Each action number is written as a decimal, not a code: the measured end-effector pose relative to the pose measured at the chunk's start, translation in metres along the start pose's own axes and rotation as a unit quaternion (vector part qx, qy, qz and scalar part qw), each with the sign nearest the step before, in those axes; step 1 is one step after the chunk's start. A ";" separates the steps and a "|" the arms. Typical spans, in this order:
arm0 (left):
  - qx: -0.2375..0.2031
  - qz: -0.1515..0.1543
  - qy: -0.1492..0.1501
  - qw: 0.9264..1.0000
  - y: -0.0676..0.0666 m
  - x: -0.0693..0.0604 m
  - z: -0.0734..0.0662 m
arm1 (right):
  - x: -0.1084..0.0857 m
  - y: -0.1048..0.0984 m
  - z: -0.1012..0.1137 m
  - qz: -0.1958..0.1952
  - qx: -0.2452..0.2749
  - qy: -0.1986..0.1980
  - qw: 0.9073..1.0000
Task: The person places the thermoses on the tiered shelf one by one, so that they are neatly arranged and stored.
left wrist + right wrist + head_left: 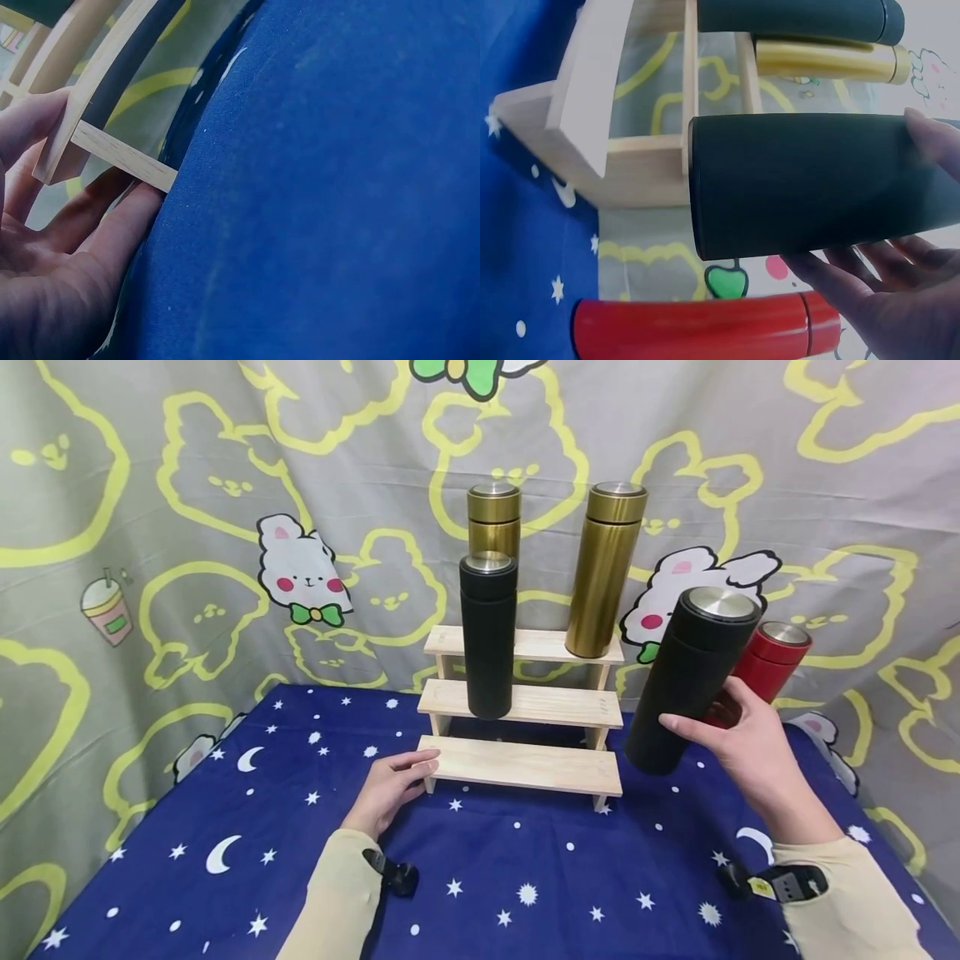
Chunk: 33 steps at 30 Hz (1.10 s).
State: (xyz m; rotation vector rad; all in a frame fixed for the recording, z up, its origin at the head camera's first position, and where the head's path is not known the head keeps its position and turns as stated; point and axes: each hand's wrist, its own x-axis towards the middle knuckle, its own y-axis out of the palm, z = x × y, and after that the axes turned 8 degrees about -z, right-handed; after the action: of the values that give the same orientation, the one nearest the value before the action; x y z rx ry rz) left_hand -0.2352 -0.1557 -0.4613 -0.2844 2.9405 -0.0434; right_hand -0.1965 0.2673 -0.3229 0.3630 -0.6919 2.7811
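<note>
A black thermos bottle (686,685), tilted and held off the table, is gripped by my right hand (757,752) with thumb and fingers around its side. In the right wrist view the same black bottle (802,184) fills the middle. My left hand (390,785) holds the left end of the lowest step of a three-tier wooden stand (525,764), thumb on top and fingers beneath; the left wrist view shows its wooden edge (124,154) there. Another black bottle (489,643) stands on the middle step. Two gold bottles (606,577) are at the top step, the left one partly hidden.
Behind the held bottle stands a red thermos bottle (772,660), partly covered by my hand. A dark blue cloth (315,827) with white stars and moons covers the table. A grey patterned curtain (202,543) hangs behind the stand.
</note>
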 end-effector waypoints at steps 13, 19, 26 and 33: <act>-0.002 -0.003 -0.005 1.000 0.001 -0.002 0.002 | 0.007 0.018 0.018 0.008 0.028 -0.011 1.000; -0.010 -0.004 -0.003 1.000 0.001 0.000 0.004 | 0.013 0.026 0.024 0.022 0.034 -0.015 0.999; -0.008 -0.005 -0.006 1.000 0.002 0.001 0.002 | 0.020 0.038 0.028 0.024 0.054 -0.027 0.998; -0.008 -0.010 -0.003 1.000 0.002 0.000 0.000 | 0.025 0.048 0.034 0.023 0.081 -0.031 0.996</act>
State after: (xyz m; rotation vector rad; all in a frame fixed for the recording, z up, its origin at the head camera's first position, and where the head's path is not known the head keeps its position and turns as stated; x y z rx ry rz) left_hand -0.2357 -0.1538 -0.4613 -0.3150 2.9334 -0.0229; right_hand -0.2282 0.2143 -0.3072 0.4718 -0.4956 2.8887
